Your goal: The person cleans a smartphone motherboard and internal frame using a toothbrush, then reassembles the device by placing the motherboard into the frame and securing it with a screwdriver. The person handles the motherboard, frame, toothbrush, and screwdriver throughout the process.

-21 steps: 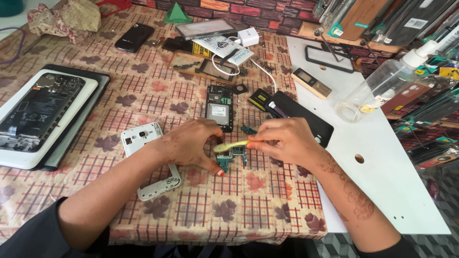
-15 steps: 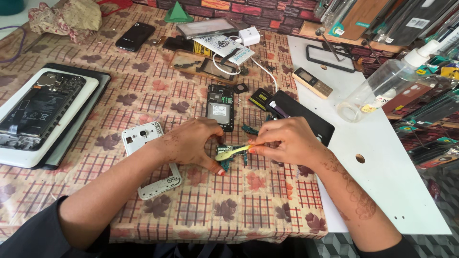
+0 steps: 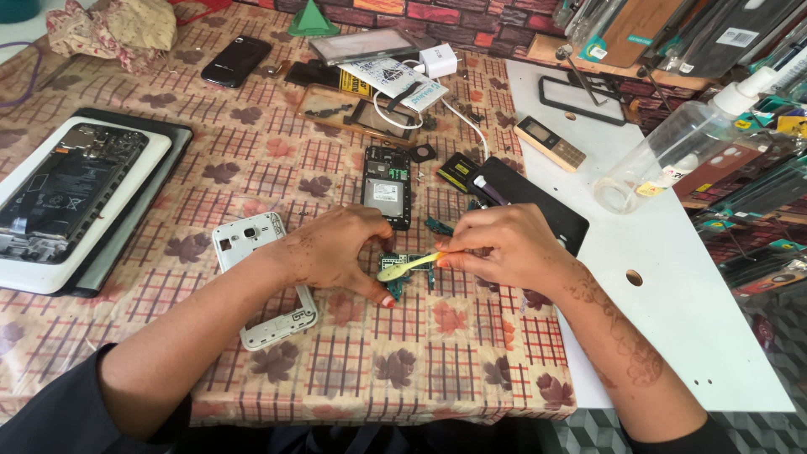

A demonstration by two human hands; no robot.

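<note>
On a table covered with a leaf-patterned checked cloth, the left hand pressed down on a small green circuit board, fingers curled around its edge. The right hand pinched a slim yellow plastic brush, its head resting on the board. Just left lay a white plastic phone frame; just beyond, an opened dark phone body.
</note>
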